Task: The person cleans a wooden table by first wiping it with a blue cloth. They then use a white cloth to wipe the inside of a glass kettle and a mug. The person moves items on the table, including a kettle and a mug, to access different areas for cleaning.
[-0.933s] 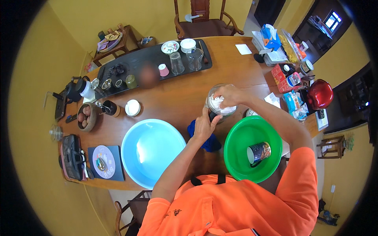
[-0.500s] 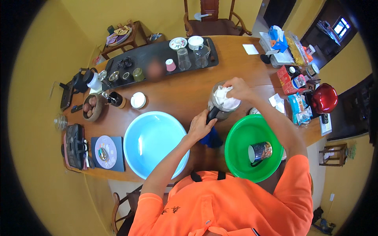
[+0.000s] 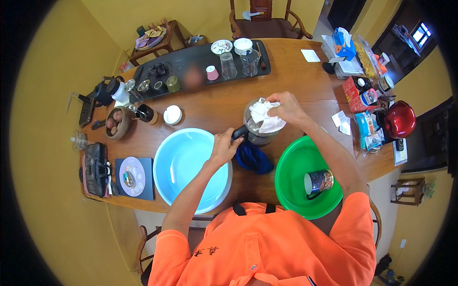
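Observation:
My left hand [image 3: 223, 147] is closed round the black handle [image 3: 240, 133] of a clear glass jug [image 3: 262, 138], which stands at the middle of the wooden table. My right hand [image 3: 287, 110] pinches a white cloth [image 3: 262, 114] that lies bunched over the jug's mouth and rim. Just below the jug is a crumpled dark blue cloth [image 3: 255, 158]. A light blue basin [image 3: 179, 164] sits under my left forearm. Beneath my right forearm is a green basin [image 3: 296, 202], with a dark patterned mug [image 3: 320, 181] on its side in it.
Along the far left runs a black tea tray [image 3: 191, 56] with glasses and cups. A white ashtray-like dish [image 3: 172, 115] and a bowl of round brown things [image 3: 125, 128] stand left. Boxes, packets and a red apple-shaped container [image 3: 400, 119] crowd the right.
The white cloth, earlier pushed down into the jug's mouth, now spreads up over its rim. My left hand has shifted slightly left with the handle, and more of the blue cloth shows.

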Available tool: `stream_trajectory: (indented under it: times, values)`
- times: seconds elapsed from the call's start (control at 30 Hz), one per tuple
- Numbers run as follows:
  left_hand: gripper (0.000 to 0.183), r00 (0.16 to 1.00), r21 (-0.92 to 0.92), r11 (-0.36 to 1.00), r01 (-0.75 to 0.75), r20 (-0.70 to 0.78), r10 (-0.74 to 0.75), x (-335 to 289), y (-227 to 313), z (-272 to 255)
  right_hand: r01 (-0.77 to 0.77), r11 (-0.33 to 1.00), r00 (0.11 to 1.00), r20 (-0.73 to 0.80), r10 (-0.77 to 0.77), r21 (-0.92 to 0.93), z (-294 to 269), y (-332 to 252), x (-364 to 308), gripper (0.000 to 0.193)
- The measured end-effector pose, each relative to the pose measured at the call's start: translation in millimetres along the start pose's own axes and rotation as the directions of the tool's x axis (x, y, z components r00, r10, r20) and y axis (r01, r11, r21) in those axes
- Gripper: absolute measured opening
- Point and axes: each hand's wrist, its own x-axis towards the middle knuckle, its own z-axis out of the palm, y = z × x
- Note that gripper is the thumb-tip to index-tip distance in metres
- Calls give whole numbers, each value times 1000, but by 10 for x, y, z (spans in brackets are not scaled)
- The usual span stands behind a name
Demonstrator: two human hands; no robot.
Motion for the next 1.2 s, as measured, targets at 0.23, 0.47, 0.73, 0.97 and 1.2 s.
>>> stream_trajectory:
  times: [0.23,0.47,0.73,0.97,1.2]
  values:
    - [18,992,1,997,80,97,-80,135,-143,-77,-107,948,994,4,111,299,76,160,57,38]
    - [16,944,-561,760,330,202,-261,383,147,41,-120,880,987,-38,155,460,-99,96,-27,33]
    - [16,977,-477,852,215,100,-190,611,922,-903,-21,747,999,-20,46,664,-476,-672,-150,31]
    - [20,974,-285,946,152,-118,-192,104,1288,-1968,-14,597,986,110,-125,802,-3,-1215,-100,36]
    - [20,946,-60,963,264,-179,-271,-601,1130,-2450,97,707,893,253,-373,701,854,-1471,-4,34]
